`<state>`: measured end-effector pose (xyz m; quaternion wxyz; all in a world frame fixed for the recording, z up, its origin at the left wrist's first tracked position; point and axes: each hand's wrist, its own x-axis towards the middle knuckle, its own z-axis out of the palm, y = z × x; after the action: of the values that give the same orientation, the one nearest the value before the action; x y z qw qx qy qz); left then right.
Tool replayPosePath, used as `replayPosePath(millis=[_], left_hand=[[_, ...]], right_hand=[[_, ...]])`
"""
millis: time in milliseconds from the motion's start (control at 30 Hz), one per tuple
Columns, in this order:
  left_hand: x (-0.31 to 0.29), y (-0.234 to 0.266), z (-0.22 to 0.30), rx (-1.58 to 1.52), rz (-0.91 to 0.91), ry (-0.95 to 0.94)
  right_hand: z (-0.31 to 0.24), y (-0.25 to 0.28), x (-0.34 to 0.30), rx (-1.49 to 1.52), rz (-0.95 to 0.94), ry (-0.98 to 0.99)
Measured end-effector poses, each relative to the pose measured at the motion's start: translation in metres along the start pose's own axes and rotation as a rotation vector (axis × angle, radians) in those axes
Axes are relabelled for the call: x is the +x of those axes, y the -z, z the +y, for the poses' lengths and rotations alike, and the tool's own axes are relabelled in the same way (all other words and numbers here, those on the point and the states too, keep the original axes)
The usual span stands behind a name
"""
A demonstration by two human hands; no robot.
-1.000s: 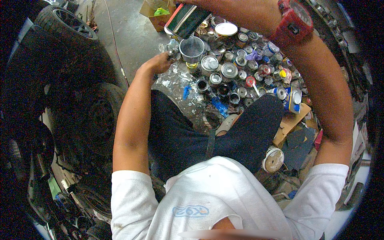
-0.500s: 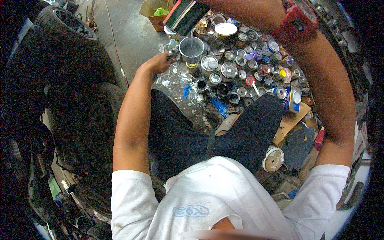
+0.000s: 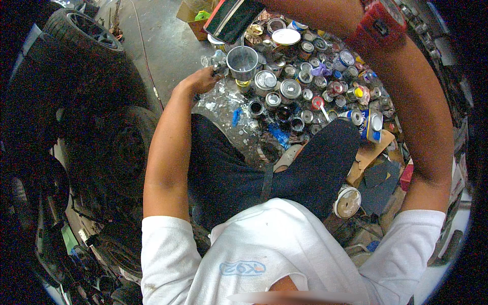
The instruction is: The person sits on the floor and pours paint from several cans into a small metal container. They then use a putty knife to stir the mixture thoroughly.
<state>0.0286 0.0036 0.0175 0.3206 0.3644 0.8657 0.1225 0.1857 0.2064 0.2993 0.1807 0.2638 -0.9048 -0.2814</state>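
Note:
My right hand point(image 3: 310, 14) reaches across the top of the view, its fingers cut off by the upper edge. It holds a dark rectangular can point(image 3: 233, 19) with red and pale stripes, tipped over a clear cup point(image 3: 242, 62). A thin stream runs from the can into the cup, which has a little liquid at its bottom. My left hand point(image 3: 203, 80) is closed beside the cup's left side, next to a crumpled clear plastic thing point(image 3: 217, 57). What its fingers grip is hard to make out. A small yellow tin point(image 3: 243, 84) shows under the cup.
Several paint tins point(image 3: 291, 89) crowd the floor ahead and to the right. A cardboard box point(image 3: 195, 25) stands at the far left of them. Car tyres point(image 3: 84, 33) lie at the left. A round lidded tub point(image 3: 348, 202) sits by my right knee, near grey sheets point(image 3: 381, 185).
The can has shifted slightly left and down in my right hand. The left hand and the cup have hardly moved.

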Motion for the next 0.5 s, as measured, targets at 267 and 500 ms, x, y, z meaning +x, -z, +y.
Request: replayPosePath(millis=[267,500], left_hand=[[0.018,-0.009,-0.019,-0.034,0.014,-0.078],[0.021,-0.013,-0.022,-0.043,0.046,-0.040]], right_hand=[[-0.001,0.008,-0.001,-0.008,-0.027,-0.001],[-0.002,0.013,-0.001,-0.025,-0.037,0.008]])
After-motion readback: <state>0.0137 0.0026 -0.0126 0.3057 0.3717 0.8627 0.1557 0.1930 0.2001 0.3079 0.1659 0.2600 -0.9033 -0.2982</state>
